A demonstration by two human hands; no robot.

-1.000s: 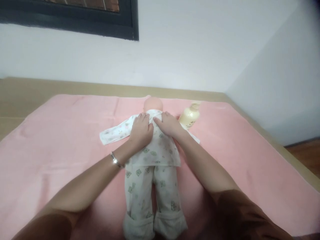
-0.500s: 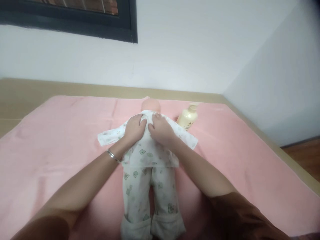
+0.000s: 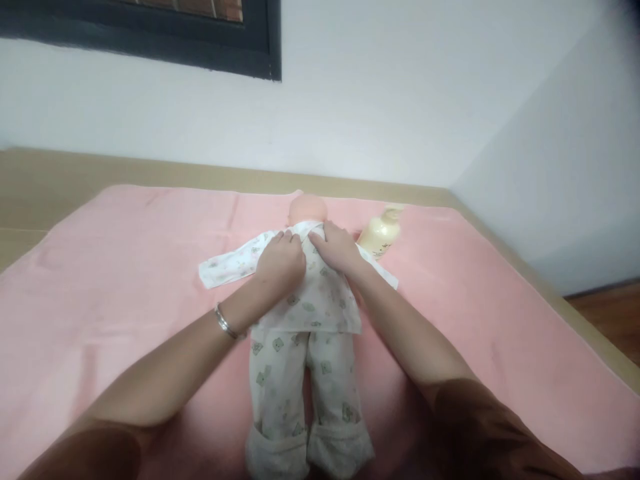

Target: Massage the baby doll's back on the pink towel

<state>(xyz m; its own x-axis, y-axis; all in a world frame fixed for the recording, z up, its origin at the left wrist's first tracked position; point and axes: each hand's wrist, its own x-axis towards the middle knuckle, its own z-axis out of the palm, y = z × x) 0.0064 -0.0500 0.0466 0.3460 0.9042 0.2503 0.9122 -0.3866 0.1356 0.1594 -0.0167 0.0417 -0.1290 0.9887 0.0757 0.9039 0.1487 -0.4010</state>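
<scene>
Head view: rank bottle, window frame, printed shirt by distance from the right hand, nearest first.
1. Printed shirt: directly under the right hand, touching it.
2. Bottle: just to that hand's right, apart from it.
3. Window frame: on the wall, upper left.

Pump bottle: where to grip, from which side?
Probably the pump bottle's wide, rounded body, below the narrow pump head, coming from the person's right. The right hand and shirt sleeve crowd its left and near sides. Its base is hidden.
</scene>
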